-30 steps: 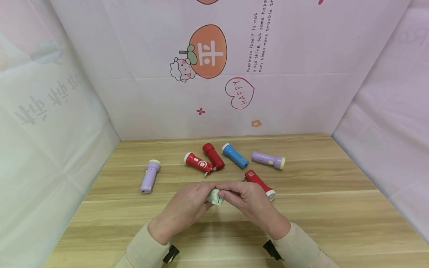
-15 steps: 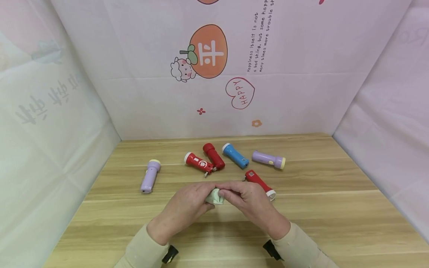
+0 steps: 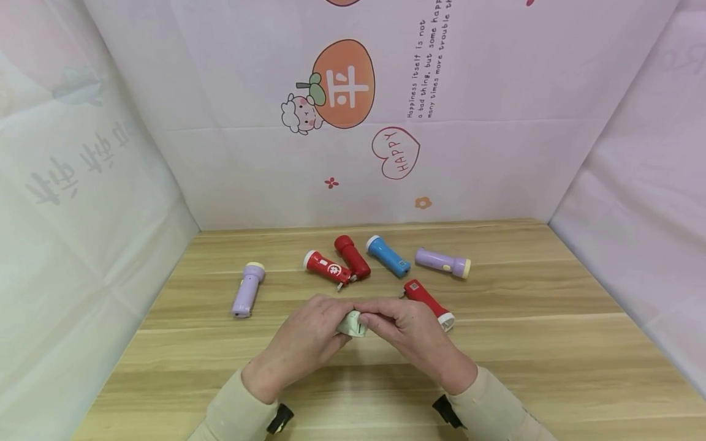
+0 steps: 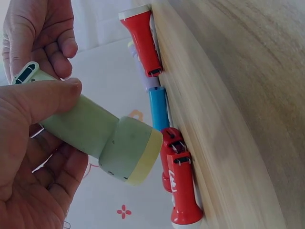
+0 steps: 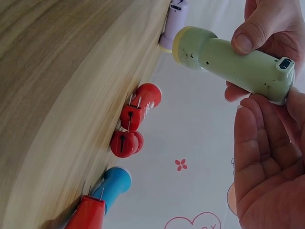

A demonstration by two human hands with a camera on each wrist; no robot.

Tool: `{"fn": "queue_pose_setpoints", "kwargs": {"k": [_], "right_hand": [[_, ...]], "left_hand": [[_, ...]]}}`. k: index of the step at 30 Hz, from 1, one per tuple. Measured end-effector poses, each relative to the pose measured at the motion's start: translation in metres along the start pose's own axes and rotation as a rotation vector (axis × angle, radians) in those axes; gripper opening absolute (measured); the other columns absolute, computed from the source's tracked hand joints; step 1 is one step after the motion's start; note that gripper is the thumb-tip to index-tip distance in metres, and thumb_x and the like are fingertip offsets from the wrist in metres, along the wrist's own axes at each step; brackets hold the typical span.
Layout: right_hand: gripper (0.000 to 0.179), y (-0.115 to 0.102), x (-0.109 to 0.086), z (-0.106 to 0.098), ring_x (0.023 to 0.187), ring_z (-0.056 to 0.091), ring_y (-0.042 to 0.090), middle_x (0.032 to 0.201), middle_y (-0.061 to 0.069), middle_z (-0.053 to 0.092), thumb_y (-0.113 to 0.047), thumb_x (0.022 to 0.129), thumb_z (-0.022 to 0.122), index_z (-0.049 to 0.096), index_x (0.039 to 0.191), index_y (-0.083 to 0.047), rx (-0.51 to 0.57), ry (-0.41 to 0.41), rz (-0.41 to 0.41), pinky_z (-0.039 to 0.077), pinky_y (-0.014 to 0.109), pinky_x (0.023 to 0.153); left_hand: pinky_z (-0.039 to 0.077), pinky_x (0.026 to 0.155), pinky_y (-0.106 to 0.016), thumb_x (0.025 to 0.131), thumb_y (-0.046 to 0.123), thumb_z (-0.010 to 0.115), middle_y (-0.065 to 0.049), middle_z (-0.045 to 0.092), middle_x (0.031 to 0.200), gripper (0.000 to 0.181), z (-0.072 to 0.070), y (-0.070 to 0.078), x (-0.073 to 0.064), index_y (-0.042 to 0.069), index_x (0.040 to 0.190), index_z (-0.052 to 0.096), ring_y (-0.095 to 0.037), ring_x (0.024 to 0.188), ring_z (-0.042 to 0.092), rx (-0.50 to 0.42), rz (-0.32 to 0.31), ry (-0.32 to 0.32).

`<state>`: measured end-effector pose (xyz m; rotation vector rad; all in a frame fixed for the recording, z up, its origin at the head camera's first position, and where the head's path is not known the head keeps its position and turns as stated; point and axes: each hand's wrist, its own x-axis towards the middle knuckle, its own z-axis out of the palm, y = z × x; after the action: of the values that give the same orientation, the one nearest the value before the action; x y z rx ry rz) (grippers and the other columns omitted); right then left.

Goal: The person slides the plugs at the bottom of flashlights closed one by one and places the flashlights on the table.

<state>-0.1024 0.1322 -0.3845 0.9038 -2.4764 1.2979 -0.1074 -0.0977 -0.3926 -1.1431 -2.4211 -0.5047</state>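
Note:
Near the front middle of the table in the head view, a pale green flashlight (image 3: 353, 324) is up in both hands. My left hand (image 3: 304, 338) grips its body, thumb along one side, as the left wrist view shows with the flashlight (image 4: 93, 125) and its yellow rim. My right hand (image 3: 418, 338) pinches the tail end between thumb and fingertips. In the right wrist view the flashlight (image 5: 238, 64) has small dark marks and a raised part with a dark slot at its tail. Most of the body is hidden by fingers in the head view.
Beyond the hands lie a purple flashlight (image 3: 248, 291) at left, a red and white one (image 3: 326, 268) touching a dark red one (image 3: 352, 256), a blue one (image 3: 388, 256), and another purple one (image 3: 442, 262). A red flashlight (image 3: 426, 300) lies just past my right hand. Printed cloth walls (image 3: 265, 171) enclose the table.
The green flashlight's tail tilts slightly in the hands and back. Both hands stay in nearly the same place, and the flashlights on the table have not moved.

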Motion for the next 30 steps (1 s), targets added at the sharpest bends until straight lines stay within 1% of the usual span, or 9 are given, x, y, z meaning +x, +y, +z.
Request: {"fn": "queue_pose_setpoints", "kwargs": {"k": [4,9,15,18,21,24,26,30], "right_hand": [[0.027,0.000,0.000,0.001,0.100,0.074,0.003,0.117,-0.010,0.078,-0.027,0.096,0.076,0.078,0.122,-0.023,-0.004,-0.002,-0.015,0.060,0.021,0.084],[0.028,0.000,0.000,0.000,0.095,0.073,0.000,0.115,-0.011,0.078,-0.028,0.096,0.076,0.077,0.123,-0.022,-0.054,-0.008,-0.021,0.060,0.021,0.082],[0.030,0.000,-0.003,-0.002,0.087,0.070,-0.002,0.112,-0.010,0.078,-0.035,0.098,0.073,0.077,0.123,-0.020,-0.149,0.000,0.024,0.060,0.021,0.078],[0.031,0.001,-0.003,-0.003,0.087,0.070,-0.002,0.110,-0.009,0.079,-0.038,0.099,0.072,0.077,0.123,-0.018,-0.187,0.017,0.039,0.060,0.021,0.077],[0.030,0.002,-0.002,-0.005,0.088,0.070,-0.002,0.110,-0.010,0.079,-0.037,0.099,0.072,0.078,0.121,-0.018,-0.213,0.029,0.037,0.061,0.023,0.077],[0.028,0.003,-0.002,-0.008,0.087,0.070,-0.001,0.108,-0.009,0.079,-0.035,0.100,0.072,0.078,0.121,-0.017,-0.230,0.036,0.025,0.062,0.026,0.076],[0.028,0.004,-0.002,-0.010,0.085,0.070,-0.002,0.107,-0.010,0.079,-0.035,0.100,0.072,0.078,0.121,-0.017,-0.243,0.037,0.026,0.062,0.026,0.076],[0.030,0.005,-0.003,-0.014,0.083,0.069,-0.002,0.105,-0.011,0.079,-0.036,0.100,0.071,0.078,0.121,-0.016,-0.277,0.032,0.050,0.060,0.023,0.075]], "left_hand": [[0.058,0.094,-0.032,0.086,0.013,0.087,-0.001,0.075,0.118,0.045,0.000,0.000,0.000,0.009,0.125,0.066,-0.017,0.107,0.069,0.005,-0.012,0.005],[0.058,0.096,-0.034,0.085,0.010,0.086,0.000,0.075,0.118,0.046,0.000,0.000,0.000,0.010,0.126,0.064,-0.017,0.107,0.069,0.003,-0.025,0.010],[0.058,0.095,-0.035,0.083,0.008,0.086,0.001,0.074,0.115,0.045,-0.001,-0.002,0.000,0.011,0.122,0.064,-0.017,0.106,0.069,0.014,-0.046,0.026],[0.059,0.095,-0.035,0.083,0.007,0.086,0.000,0.073,0.113,0.042,-0.001,-0.004,-0.001,0.011,0.119,0.064,-0.018,0.104,0.070,0.022,-0.054,0.037],[0.059,0.093,-0.034,0.083,0.008,0.087,0.000,0.072,0.110,0.042,-0.002,-0.006,-0.002,0.009,0.118,0.064,-0.017,0.102,0.070,0.036,-0.070,0.041],[0.060,0.092,-0.034,0.085,0.008,0.086,-0.001,0.072,0.110,0.043,-0.003,-0.009,-0.004,0.009,0.121,0.063,-0.018,0.101,0.070,0.045,-0.095,0.037],[0.060,0.093,-0.035,0.085,0.009,0.085,-0.002,0.073,0.112,0.046,-0.003,-0.010,-0.004,0.008,0.125,0.062,-0.018,0.103,0.071,0.053,-0.114,0.028],[0.060,0.094,-0.037,0.086,0.012,0.086,-0.006,0.073,0.120,0.058,-0.004,-0.014,-0.005,0.006,0.136,0.059,-0.022,0.108,0.072,0.060,-0.168,0.001]]}}
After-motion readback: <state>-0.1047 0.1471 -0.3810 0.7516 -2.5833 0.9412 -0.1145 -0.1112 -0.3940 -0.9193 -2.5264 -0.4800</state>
